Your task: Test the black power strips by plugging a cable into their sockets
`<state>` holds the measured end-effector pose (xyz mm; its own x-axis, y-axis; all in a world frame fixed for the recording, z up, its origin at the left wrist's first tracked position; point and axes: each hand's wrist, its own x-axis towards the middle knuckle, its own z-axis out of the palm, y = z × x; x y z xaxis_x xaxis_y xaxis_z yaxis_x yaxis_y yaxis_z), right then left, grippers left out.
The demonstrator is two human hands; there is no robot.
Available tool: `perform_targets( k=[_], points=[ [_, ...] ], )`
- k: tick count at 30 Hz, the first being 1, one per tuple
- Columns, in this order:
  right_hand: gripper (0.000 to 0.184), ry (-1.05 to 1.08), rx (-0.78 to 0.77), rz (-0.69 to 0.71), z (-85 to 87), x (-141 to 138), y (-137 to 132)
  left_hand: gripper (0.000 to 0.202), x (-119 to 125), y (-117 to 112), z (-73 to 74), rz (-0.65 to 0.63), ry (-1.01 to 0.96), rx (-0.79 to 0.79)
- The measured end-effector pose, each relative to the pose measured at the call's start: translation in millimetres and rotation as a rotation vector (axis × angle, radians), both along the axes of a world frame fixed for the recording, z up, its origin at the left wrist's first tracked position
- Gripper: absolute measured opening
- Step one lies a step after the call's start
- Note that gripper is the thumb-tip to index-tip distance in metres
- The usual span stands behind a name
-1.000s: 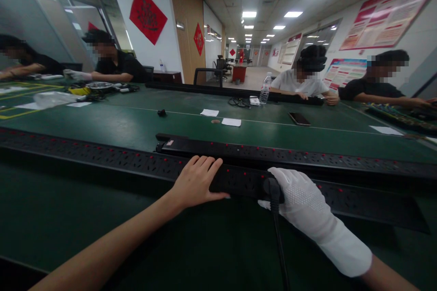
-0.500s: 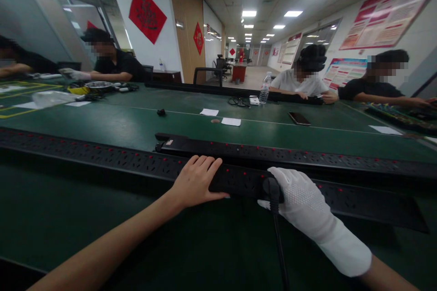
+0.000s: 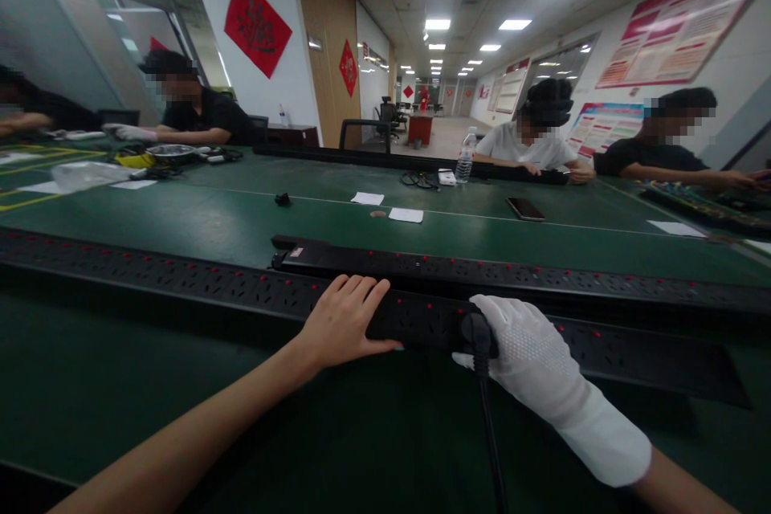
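A long black power strip (image 3: 198, 283) with red switch lights runs across the green table (image 3: 181, 225) in front of me. My bare left hand (image 3: 343, 321) lies flat on top of it, fingers stretched out together. My right hand (image 3: 527, 349), in a white dotted glove, rests on the strip just to the right, thumb and fingers closed round a black plug (image 3: 475, 331) seated in a socket. The plug's black cable (image 3: 491, 434) runs down toward me. A second black power strip (image 3: 511, 273) lies just behind the first.
Farther on the table lie a phone (image 3: 525, 209), paper slips (image 3: 405, 214), a small black part (image 3: 282, 198) and a water bottle (image 3: 464, 158). Other people sit at the far side and left; a metal bowl (image 3: 172, 150) and clutter stand at the left.
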<state>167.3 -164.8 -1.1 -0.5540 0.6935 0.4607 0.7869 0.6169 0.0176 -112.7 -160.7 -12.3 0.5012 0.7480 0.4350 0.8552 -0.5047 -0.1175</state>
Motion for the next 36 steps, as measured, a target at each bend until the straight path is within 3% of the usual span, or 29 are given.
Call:
perform_targets(
  k=[36],
  points=[
    [0.054, -0.008, 0.003, -0.016, 1.1, -0.5, -1.0, 0.081, -0.5, 0.4, -0.9, 0.003, 0.002, -0.011]
  ],
)
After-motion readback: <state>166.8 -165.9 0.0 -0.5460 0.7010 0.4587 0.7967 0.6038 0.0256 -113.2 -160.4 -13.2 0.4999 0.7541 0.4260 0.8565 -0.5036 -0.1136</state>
